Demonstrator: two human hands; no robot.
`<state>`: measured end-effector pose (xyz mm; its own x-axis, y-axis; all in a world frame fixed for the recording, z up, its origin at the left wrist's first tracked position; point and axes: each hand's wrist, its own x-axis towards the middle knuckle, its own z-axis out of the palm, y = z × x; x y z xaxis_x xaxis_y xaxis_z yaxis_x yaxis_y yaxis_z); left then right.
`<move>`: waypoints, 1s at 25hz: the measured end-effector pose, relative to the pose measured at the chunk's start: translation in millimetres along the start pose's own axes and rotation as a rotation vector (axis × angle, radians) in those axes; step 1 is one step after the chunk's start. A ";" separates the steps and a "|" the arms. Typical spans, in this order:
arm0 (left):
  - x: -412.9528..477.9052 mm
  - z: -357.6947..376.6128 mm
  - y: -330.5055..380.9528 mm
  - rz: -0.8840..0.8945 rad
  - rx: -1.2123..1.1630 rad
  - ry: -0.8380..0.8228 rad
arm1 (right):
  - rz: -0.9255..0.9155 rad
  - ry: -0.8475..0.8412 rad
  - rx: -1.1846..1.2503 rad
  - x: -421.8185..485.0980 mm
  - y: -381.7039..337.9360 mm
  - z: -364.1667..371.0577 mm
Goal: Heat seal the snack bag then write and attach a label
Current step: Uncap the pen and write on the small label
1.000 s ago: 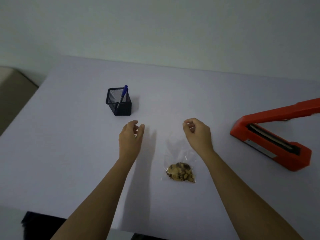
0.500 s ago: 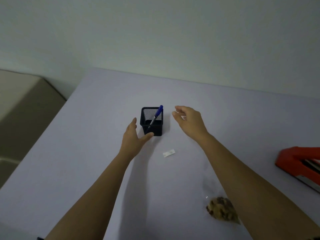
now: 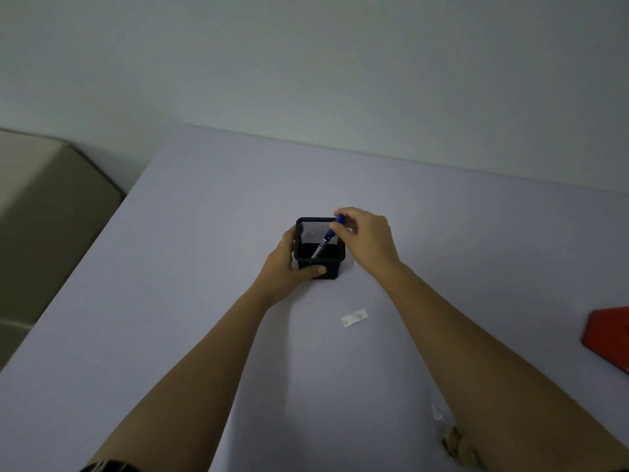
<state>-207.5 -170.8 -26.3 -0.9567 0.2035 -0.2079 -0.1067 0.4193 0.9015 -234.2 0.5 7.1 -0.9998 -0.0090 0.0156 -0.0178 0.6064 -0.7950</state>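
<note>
Right hand [image 3: 367,240] pinched the pen [image 3: 328,235] in the holder [image 3: 332,269].
Left hand [image 3: 286,270] gripped the holder; right forearm [image 3: 476,362] hid most of the bag [image 3: 456,441]; sealer [image 3: 609,335] was cut off.

Pale lilac table [image 3: 170,301] w/ grey wall [image 3: 306,63] behind, beige furniture [image 3: 41,216] at left.

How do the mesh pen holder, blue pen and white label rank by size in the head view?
Largest: the mesh pen holder, clearly.
Then the blue pen and white label look alike: pen longer, label wider, and the right hand covers the pen's top.
</note>
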 end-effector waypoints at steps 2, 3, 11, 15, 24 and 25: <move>0.4 -0.8 0.3 0.011 0.006 -0.005 | -0.028 -0.007 -0.036 0.3 -1.7 -1.2; 0.6 -1.1 0.9 0.013 0.009 -0.009 | -0.050 -0.014 -0.052 0.6 -4.4 -2.9; 1.4 -6.1 2.6 -0.022 0.057 -0.053 | -0.047 0.172 0.239 -4.3 -25.9 -35.5; -14.0 -17.5 20.0 -0.053 -0.008 0.000 | 0.048 0.292 0.512 -25.7 -26.0 -65.1; -93.0 17.4 91.5 0.127 -0.122 0.224 | 0.147 0.344 0.710 -94.2 -39.3 -85.7; -95.7 20.4 92.6 0.119 -0.167 0.238 | 0.168 0.340 0.733 -98.9 -40.6 -84.1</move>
<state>-120.3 -133.4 69.3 -0.9996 0.0210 -0.0206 -0.0147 0.2495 0.9683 -134.5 43.7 88.9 -0.9361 0.3482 -0.0495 0.0172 -0.0952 -0.9953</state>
